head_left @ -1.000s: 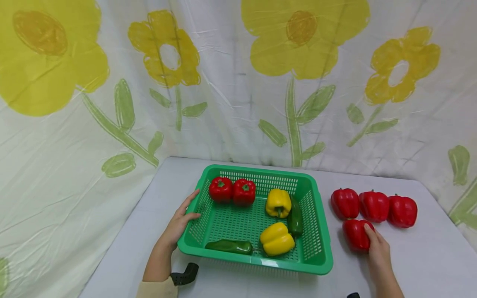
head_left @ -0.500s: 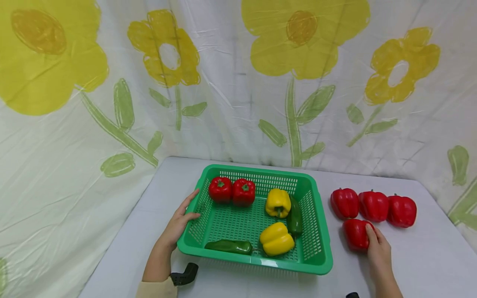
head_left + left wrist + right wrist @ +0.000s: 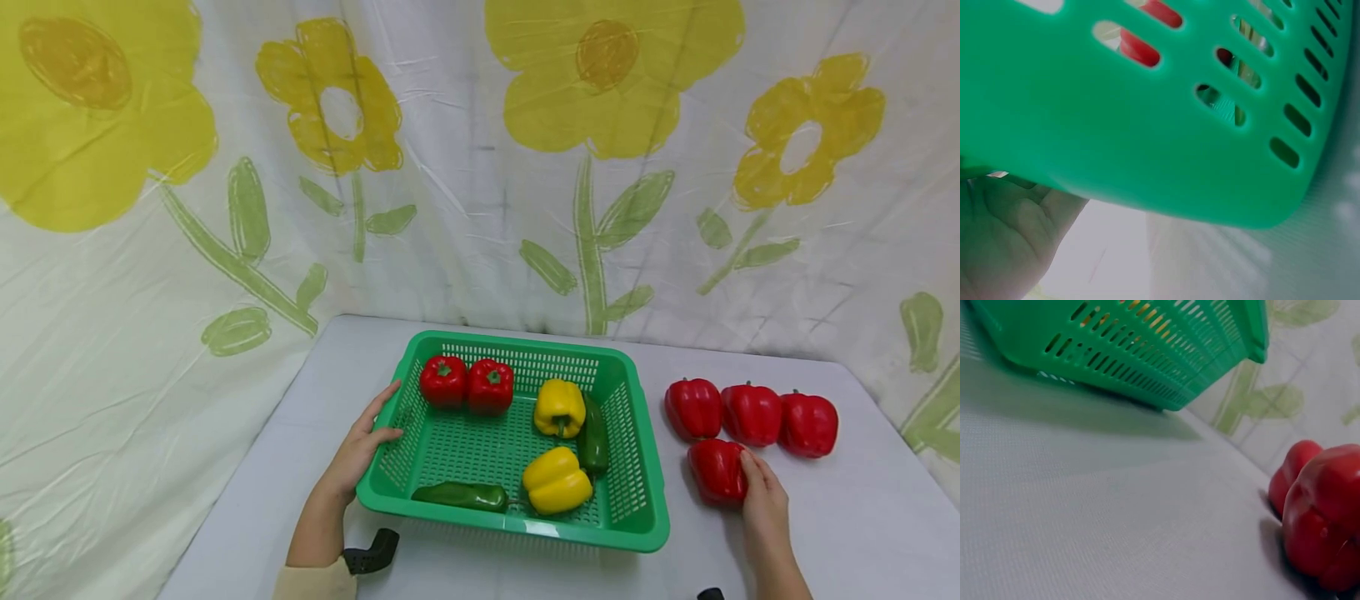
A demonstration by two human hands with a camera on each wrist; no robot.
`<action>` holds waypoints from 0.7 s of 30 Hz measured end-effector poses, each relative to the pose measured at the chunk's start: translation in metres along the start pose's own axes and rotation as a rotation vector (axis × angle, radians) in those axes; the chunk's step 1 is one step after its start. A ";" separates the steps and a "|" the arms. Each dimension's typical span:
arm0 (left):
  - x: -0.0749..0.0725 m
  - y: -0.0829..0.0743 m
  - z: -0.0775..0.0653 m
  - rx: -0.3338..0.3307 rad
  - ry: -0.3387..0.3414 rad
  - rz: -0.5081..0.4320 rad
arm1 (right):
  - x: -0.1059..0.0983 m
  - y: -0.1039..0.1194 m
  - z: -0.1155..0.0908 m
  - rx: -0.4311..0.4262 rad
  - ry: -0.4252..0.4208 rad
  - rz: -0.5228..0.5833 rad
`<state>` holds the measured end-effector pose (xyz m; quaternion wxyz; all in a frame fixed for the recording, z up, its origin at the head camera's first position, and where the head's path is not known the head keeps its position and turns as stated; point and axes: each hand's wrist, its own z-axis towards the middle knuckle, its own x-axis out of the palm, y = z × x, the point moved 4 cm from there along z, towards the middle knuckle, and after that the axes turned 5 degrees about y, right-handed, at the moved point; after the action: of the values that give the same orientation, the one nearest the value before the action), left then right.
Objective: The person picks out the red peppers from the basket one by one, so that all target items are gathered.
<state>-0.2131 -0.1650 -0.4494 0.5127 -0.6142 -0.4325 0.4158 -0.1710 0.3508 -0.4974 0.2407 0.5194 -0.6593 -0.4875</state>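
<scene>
In the head view my left hand [image 3: 358,454] grips the left rim of a green plastic basket [image 3: 648,467], its thumb over the edge. The left wrist view shows the palm under that rim. Inside lie two red bell peppers [image 3: 490,387] at the back left, two yellow bell peppers [image 3: 557,481] to the right and two long green peppers [image 3: 461,496]. Right of the basket, my right hand [image 3: 767,504] holds a red bell pepper [image 3: 716,472] on its right side, low at the table. The right wrist view shows a red bell pepper [image 3: 1325,519] at its right edge, no fingers.
Behind the held pepper, three red bell peppers [image 3: 752,414] stand in a row on the white table [image 3: 592,575]. A white curtain [image 3: 450,250] with yellow flowers hangs along the back. Black wrist camera mounts [image 3: 372,552] show near both arms.
My right hand has shifted very slightly, with its thumb a little farther right on the red bell pepper. My left hand and the basket stay where they were.
</scene>
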 end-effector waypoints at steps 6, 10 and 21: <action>0.000 -0.001 0.000 -0.002 -0.004 0.002 | -0.003 0.009 -0.007 -0.002 -0.035 0.024; -0.001 -0.001 -0.001 0.001 -0.006 0.004 | -0.005 0.015 -0.008 0.004 -0.033 0.038; -0.001 0.000 -0.001 -0.002 -0.008 0.001 | -0.025 0.018 0.005 -0.087 -0.035 -0.006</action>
<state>-0.2130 -0.1663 -0.4488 0.5103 -0.6132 -0.4345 0.4181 -0.1746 0.3758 -0.4788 0.2500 0.5019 -0.6399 -0.5254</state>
